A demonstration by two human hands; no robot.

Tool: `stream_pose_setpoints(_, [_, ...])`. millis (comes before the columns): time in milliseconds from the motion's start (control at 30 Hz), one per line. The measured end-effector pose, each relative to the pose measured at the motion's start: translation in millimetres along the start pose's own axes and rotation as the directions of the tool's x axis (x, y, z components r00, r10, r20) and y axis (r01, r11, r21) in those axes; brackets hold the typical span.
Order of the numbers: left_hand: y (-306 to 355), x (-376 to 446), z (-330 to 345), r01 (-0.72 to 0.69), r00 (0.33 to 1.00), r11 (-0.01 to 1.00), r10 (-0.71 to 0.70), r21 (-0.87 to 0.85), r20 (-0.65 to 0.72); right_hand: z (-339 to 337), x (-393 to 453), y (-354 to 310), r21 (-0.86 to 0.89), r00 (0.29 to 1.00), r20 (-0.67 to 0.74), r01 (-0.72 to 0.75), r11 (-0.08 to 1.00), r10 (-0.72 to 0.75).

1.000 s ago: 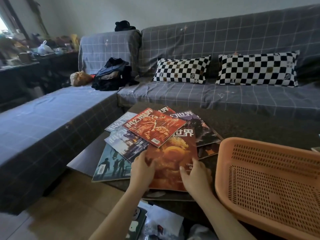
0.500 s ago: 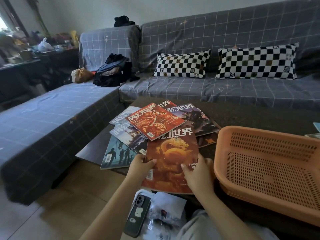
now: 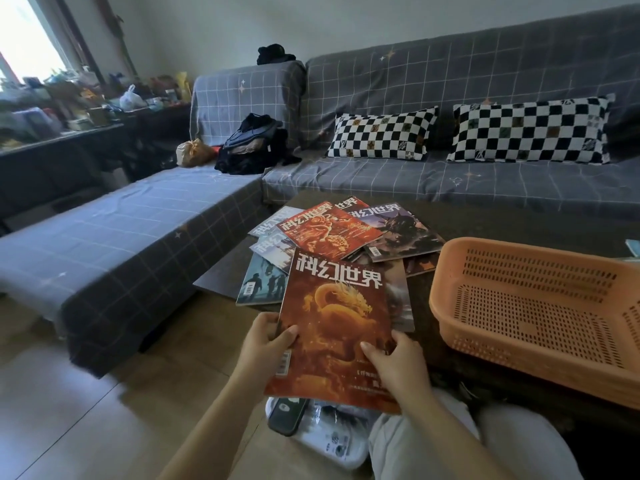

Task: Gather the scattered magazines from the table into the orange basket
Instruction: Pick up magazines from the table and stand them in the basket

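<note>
A red-orange dragon magazine (image 3: 334, 317) is lifted off the pile, tilted toward me. My left hand (image 3: 266, 344) grips its lower left edge, thumb on the cover. My right hand (image 3: 394, 363) grips its lower right part. Behind it, several magazines (image 3: 332, 233) lie fanned and overlapping on the dark table (image 3: 519, 223); a red one is on top, a purple one (image 3: 401, 233) to its right, a teal one (image 3: 263, 282) at the left edge. The orange basket (image 3: 540, 268) stands empty on the table to the right of my hands.
A grey checked sofa (image 3: 450, 181) wraps round the table's far and left sides, with two checkerboard pillows and a dark bag. A phone (image 3: 287, 415) and white packet lie on the floor below the magazine. My knees are at the bottom right.
Both hands have drawn the dragon magazine out from under the pile, toward me and up off the table. Another magazine that lay beneath it is now uncovered.
</note>
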State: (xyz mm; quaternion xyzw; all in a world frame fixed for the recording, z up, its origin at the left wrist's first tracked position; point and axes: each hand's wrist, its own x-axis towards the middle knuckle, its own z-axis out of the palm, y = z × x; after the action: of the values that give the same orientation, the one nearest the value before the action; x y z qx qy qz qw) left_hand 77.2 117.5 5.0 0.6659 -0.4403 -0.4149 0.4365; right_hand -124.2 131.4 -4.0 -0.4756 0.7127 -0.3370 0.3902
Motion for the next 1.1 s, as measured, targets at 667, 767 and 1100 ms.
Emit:
stream_pose_setpoints(667, [106,-26,57,-0.269,0.945,0.933,0.303,-0.241,0.121,-125,-5,-42,0.247,0.929,-0.334,0.252,0.935,-0.162])
stream_pose_setpoints(767, [122,-21,95,-0.287,0.92,0.925,0.339,-0.25,0.195,-159,9,-33,0.277,0.921,-0.37,0.238,0.931,-0.125])
stream_pose_setpoints(1100, [145,-9,234,-0.232,0.86,0.946,0.307,-0.225,0.408,-254,58,31,0.235,0.864,-0.503,0.156,0.959,-0.017])
